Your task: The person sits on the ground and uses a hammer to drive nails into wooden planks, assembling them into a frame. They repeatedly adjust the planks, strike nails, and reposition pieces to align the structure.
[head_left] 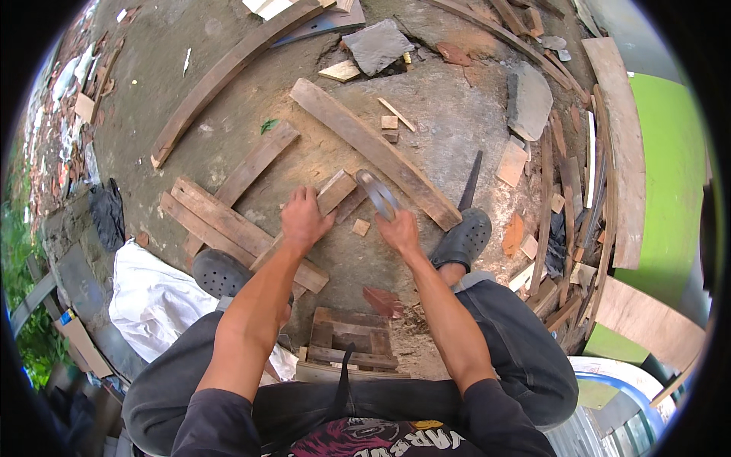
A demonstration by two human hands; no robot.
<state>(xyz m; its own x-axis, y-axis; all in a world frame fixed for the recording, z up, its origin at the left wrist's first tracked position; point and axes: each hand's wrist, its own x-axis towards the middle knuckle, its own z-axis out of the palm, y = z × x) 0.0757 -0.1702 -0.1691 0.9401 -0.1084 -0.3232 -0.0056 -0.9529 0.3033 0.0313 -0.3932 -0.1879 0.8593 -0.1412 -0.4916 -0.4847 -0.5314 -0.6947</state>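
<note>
The left hand (302, 221) has its fingers wrapped tight around a piece of wood (336, 192), which is out in front of the person, between the two shoes. The right hand (400, 231) grips a grey tool (375, 192). The tool is blurry, so its kind is hard to tell. It is right by the far end of the wood, but whether they touch cannot be seen.

A long board (365, 141) slants just past the tool, and its near end is by the right shoe (466, 234). Flat boards (217, 213) lie across each other close to the left shoe (219, 273). Between the hands is a strip of ground (343, 247) with a small wood square (361, 227). Farther out on the left, a wide stretch of ground runs up to a long beam (228, 76). On the right, lots of wood strips (547, 198) make a messy edge. A small wooden frame (350, 354) sits between the legs. Big pale letters and a picture show on the dark shirt (381, 440), partly cut off at the bottom.
</note>
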